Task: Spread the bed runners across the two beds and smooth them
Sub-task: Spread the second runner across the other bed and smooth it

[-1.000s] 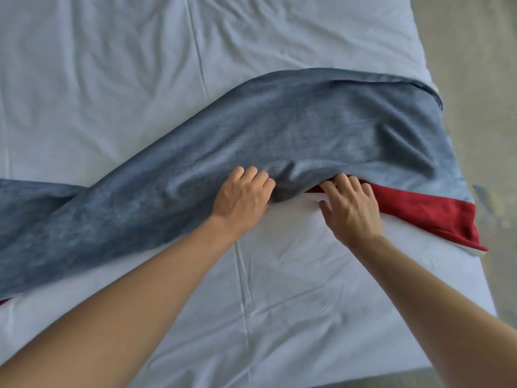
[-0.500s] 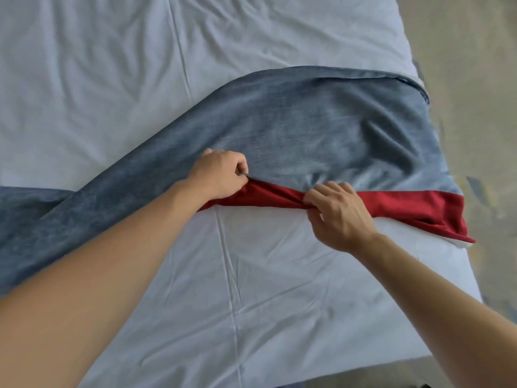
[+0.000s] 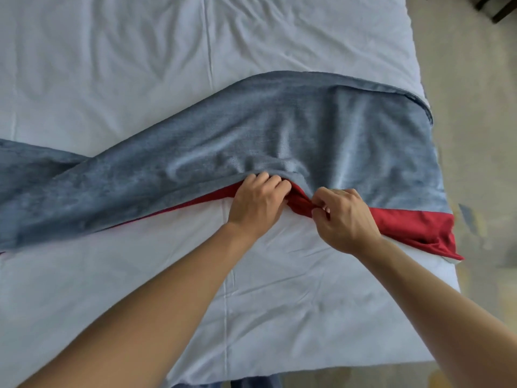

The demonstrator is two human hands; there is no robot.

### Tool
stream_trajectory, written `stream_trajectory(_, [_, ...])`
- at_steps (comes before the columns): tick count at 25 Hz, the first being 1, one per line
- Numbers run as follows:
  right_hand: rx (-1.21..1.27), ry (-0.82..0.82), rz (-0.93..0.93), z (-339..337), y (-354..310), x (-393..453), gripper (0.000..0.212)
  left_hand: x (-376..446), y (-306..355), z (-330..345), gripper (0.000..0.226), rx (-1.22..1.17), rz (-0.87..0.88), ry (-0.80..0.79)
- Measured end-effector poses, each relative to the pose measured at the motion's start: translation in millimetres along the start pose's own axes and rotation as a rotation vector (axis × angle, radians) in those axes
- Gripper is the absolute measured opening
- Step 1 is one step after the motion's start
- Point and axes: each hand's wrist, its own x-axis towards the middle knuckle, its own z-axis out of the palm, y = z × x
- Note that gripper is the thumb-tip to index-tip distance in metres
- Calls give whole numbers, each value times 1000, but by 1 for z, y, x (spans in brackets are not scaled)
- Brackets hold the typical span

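Observation:
A blue-grey bed runner (image 3: pixel 251 141) lies slantwise across the white bed (image 3: pixel 279 303), twisted at the left and bunched near the middle. Its red underside (image 3: pixel 405 222) shows along the near edge and at the right end by the bed's side. My left hand (image 3: pixel 257 205) grips the runner's near edge, fingers curled under the blue cloth. Close beside it, my right hand (image 3: pixel 344 217) pinches a bunched fold of the red cloth. Both hands sit at the middle of the runner's near edge.
Beige carpet (image 3: pixel 475 135) runs along the bed's right side. A dark furniture leg (image 3: pixel 500 7) stands at the top right corner. The white sheet is creased, with a seam (image 3: pixel 208 51) running up the bed. Dark blue cloth (image 3: pixel 251 383) peeks out below the bed's near edge.
My left hand has moved right, close to my right hand. The red edge between them has gathered into a bunched fold, and the blue cloth has puckered above the hands.

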Motion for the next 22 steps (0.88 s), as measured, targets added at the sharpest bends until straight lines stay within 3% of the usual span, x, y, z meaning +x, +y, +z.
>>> stream_trajectory(2, [-108,6,-71,1,-6,-2,15,-3,-1,-11,6,-101,7,-184])
stream_trajectory(5, [-176,-65,-176,17,-21,-15,21,-25,4,-31,3,-240,-84,-722])
stream_trajectory(7, [-149,-74,-178,31,-32,-21,19,-37,8,-41,7,-315,-122,-847])
stream_trajectory(10, [-121,-27,-185,45,-48,-17,25,-52,8,-46,14,-299,-76,-580])
stream_trajectory(14, [-128,18,-232,59,-82,17,15,-76,-45,-64,3,-290,-165,-211])
stream_trajectory(18, [-143,49,-305,76,-131,61,14,-88,-124,-98,3,-169,-318,-116])
stream_trajectory(22, [-163,11,-370,98,-184,103,24,-115,-214,-122,21,-11,-518,-66])
